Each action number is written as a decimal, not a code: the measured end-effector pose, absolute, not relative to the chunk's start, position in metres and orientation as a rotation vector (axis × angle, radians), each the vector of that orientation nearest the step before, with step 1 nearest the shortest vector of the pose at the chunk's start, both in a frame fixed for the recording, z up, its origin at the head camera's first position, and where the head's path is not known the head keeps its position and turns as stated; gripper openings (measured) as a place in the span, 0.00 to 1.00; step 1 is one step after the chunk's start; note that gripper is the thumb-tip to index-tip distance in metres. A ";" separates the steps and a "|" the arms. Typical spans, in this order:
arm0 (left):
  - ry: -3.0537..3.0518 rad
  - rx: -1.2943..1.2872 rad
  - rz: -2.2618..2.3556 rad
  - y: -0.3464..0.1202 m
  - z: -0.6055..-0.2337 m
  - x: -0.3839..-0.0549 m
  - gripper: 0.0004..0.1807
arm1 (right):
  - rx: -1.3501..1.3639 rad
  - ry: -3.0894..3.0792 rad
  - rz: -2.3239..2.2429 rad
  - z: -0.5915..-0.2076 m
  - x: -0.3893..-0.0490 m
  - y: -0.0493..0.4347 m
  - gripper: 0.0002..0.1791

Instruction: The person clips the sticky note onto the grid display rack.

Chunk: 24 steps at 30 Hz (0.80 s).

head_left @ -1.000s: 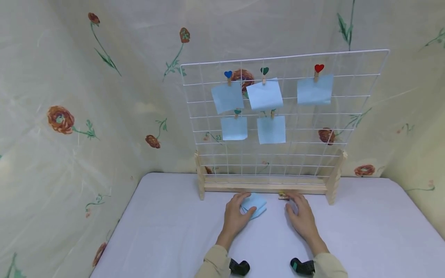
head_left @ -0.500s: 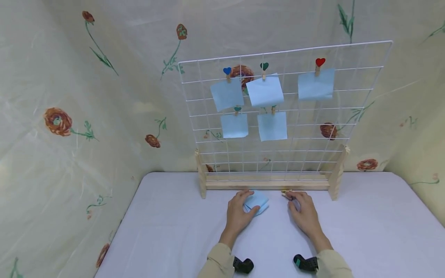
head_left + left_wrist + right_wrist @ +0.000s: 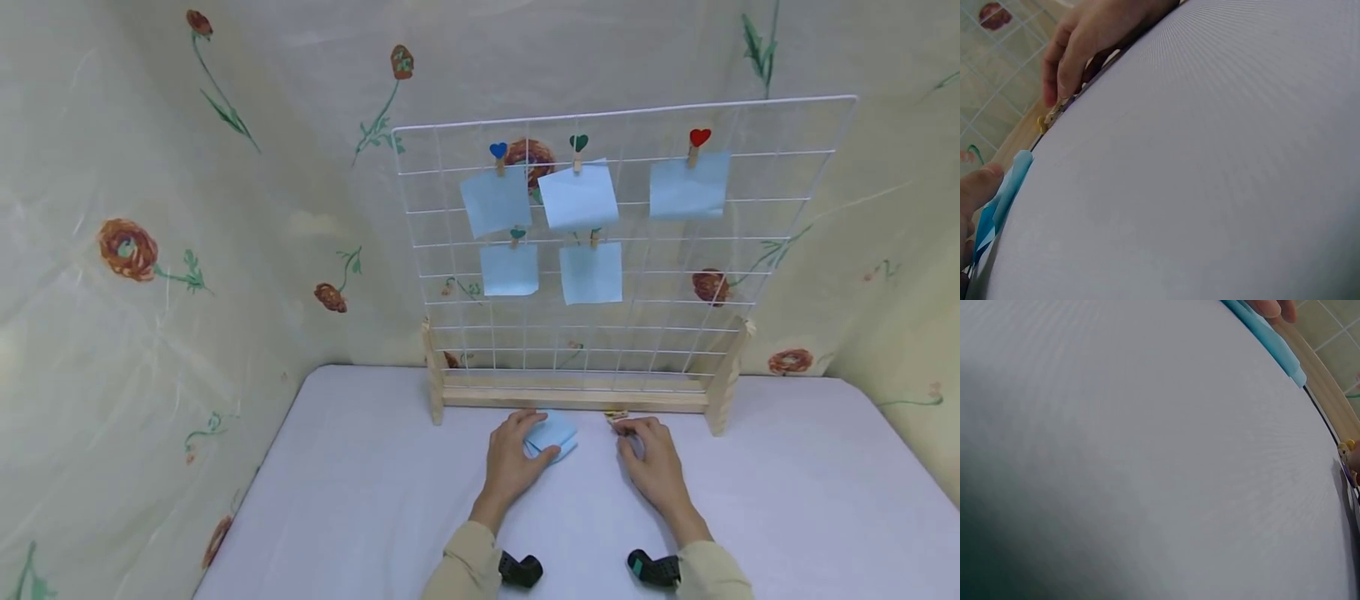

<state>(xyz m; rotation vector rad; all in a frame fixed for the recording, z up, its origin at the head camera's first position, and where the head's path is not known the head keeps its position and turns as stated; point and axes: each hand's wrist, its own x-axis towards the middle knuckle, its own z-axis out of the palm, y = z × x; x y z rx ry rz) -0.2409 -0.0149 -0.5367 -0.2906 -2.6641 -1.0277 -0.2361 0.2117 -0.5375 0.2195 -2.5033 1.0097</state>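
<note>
On the table, below the wire grid rack (image 3: 570,400), my left hand (image 3: 512,460) grips a small stack of light blue paper sheets (image 3: 552,432), thumb on the near side. In the left wrist view the thumb presses on the folded-looking blue paper (image 3: 1013,187). My right hand (image 3: 654,465) has its fingertips on small wooden clothespins (image 3: 617,417) by the rack's base, pinching at one. A yellow piece shows on a clothespin (image 3: 1047,122) in the left wrist view; how many lie under the fingers is hidden.
Several blue sheets hang on the grid from clothespins, among them one with a blue heart (image 3: 498,151) and one with a red heart (image 3: 700,137). A white cloth covers the table (image 3: 360,500). Flower-patterned curtain (image 3: 225,333) surrounds it.
My right fingers shift slightly at the clothespins, whose angle changes a little. The left hand stays at the blue paper. The head view shifts slightly.
</note>
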 end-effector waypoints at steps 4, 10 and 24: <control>-2.667 -0.306 -1.001 -0.015 -0.536 -0.245 0.29 | 0.213 -2.515 0.991 -0.537 -0.238 0.212 0.10; -2.654 -0.335 -0.972 -0.016 -0.536 -0.245 0.29 | 0.260 -2.504 0.970 -0.537 -0.239 0.213 0.10; -2.527 -0.300 -1.237 -0.017 -0.539 -0.240 0.19 | 0.244 -2.472 0.995 -0.538 -0.233 0.215 0.12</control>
